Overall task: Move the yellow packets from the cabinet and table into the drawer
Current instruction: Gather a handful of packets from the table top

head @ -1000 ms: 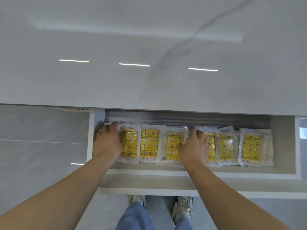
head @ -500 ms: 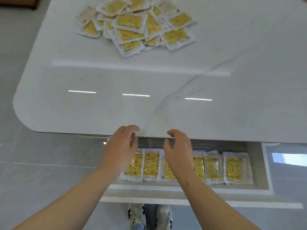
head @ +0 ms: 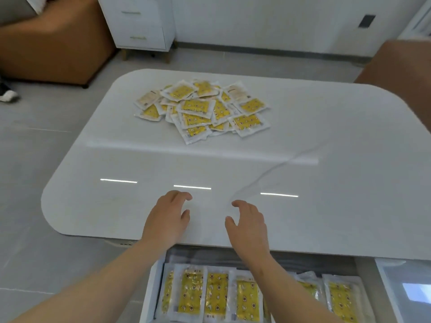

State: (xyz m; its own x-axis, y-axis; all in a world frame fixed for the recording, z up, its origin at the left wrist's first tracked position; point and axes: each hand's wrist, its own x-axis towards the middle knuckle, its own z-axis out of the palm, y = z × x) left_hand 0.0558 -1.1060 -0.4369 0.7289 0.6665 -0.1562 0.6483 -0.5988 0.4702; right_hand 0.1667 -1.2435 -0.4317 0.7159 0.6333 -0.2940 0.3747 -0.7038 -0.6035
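Gloss marks the white tabletop (head: 338, 127): three short light streaks (head: 192, 187) reflect along its near half, and a thin grey vein (head: 275, 165) curves toward its right edge. Its corners are rounded. A loose pile of yellow packets (head: 203, 108) lies near the far edge, somewhat left of the middle, the packets overlapping at all angles.

Our left hand (head: 168, 220) and right hand (head: 249, 227) are over the near edge, apart from each other, both empty with fingers loosely curled. We cannot tell whether they touch the surface.

Below that near edge the drawer (head: 150, 290) is pulled out, and a row of packets (head: 217, 294) lies in it side by side, edges overlapping, partly hidden by our right forearm.

Around us is a pale grey tiled floor (head: 35, 159). A white cabinet (head: 140, 22) with two drawer fronts stands against the far wall. An orange sofa (head: 58, 43) sits beyond the far left corner, with a shoe (head: 8, 95) beside it on the floor, and a brown seat (head: 396, 64) sits beyond the far right corner. A dark wall plate (head: 366, 21) is on the far wall.
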